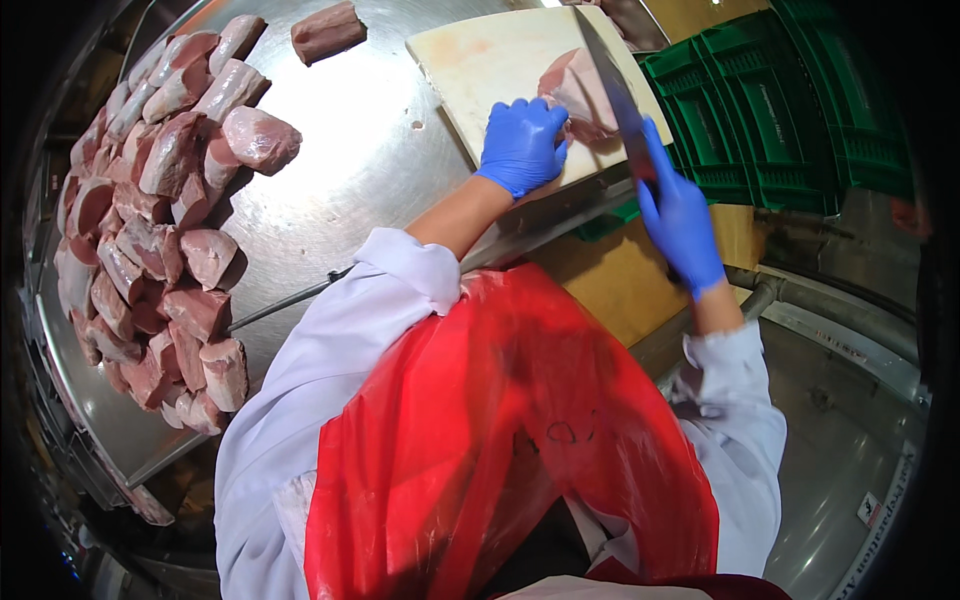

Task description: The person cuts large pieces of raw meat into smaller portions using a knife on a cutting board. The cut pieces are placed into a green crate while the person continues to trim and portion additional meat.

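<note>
A piece of raw meat (583, 92), pink with a pale fatty face, lies on the white cutting board (455, 62). My left hand (523, 147), in a blue glove, is closed with its knuckles up at the near left edge of that piece; whether the fingers grip it is hidden. In my right hand (682, 222), also gloved in blue, is a long knife (612, 85). Its blade points away from me along the right side of the meat, slightly blurred. The forefinger stretches forward along the knife while the other fingers wrap its dark handle.
Many raw meat chunks (150, 235) are heaped on the left of the steel table (340, 130). One separate meat piece (328, 32) lies at the far side. Green crates (755, 110) stand right of the board. A thin steel rod (285, 303) lies near the table's front edge.
</note>
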`<act>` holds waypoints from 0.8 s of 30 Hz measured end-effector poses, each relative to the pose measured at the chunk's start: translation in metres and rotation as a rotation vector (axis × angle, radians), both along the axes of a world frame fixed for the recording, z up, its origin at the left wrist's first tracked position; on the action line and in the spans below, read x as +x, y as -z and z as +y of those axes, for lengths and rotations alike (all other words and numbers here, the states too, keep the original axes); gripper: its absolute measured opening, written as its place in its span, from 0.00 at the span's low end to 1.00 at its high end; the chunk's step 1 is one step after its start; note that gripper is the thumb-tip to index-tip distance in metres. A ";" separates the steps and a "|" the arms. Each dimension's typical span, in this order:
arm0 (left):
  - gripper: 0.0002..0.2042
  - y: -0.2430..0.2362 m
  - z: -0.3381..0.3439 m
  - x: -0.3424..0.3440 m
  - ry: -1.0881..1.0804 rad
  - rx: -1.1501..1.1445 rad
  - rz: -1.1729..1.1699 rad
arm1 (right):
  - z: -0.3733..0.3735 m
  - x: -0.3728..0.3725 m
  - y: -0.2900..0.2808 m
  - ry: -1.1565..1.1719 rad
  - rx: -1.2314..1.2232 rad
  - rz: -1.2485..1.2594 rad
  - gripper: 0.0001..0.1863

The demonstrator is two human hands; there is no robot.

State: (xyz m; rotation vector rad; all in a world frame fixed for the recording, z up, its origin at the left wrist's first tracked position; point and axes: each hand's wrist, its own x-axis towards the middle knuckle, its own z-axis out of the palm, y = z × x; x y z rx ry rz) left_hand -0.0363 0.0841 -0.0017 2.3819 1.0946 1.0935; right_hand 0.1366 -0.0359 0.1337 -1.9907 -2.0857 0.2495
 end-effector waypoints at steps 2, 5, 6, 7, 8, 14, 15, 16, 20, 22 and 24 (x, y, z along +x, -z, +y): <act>0.09 0.009 -0.008 0.005 -0.032 -0.079 0.005 | 0.036 0.000 0.022 -0.041 0.024 -0.066 0.40; 0.06 0.005 -0.008 0.002 -0.044 -0.164 0.079 | 0.052 -0.003 0.047 -0.109 0.020 -0.159 0.41; 0.06 0.006 -0.009 0.002 -0.053 -0.147 0.055 | 0.052 0.000 0.056 -0.139 0.010 -0.181 0.42; 0.06 0.008 -0.009 0.002 -0.062 -0.130 0.031 | 0.052 0.003 0.061 -0.169 0.001 -0.204 0.42; 0.06 0.009 -0.010 0.002 -0.070 -0.111 0.007 | 0.046 0.010 0.059 -0.189 -0.043 -0.239 0.43; 0.06 0.007 -0.019 0.000 -0.074 -0.149 0.117 | 0.005 0.034 0.037 -0.230 -0.245 -0.486 0.46; 0.06 0.008 -0.021 0.002 -0.078 -0.132 0.111 | 0.010 0.028 0.039 -0.230 -0.215 -0.455 0.45; 0.06 0.012 -0.022 0.004 -0.082 -0.116 0.110 | 0.024 0.017 0.046 -0.230 -0.184 -0.421 0.45; 0.07 0.015 -0.029 0.012 -0.153 -0.089 0.129 | 0.051 -0.004 0.061 -0.216 -0.200 -0.339 0.43; 0.07 0.017 -0.029 0.013 -0.242 -0.100 0.125 | 0.036 0.012 0.058 -0.266 -0.204 -0.340 0.43; 0.08 0.018 -0.029 0.012 -0.366 -0.139 0.150 | 0.009 0.031 0.040 -0.307 -0.234 -0.381 0.43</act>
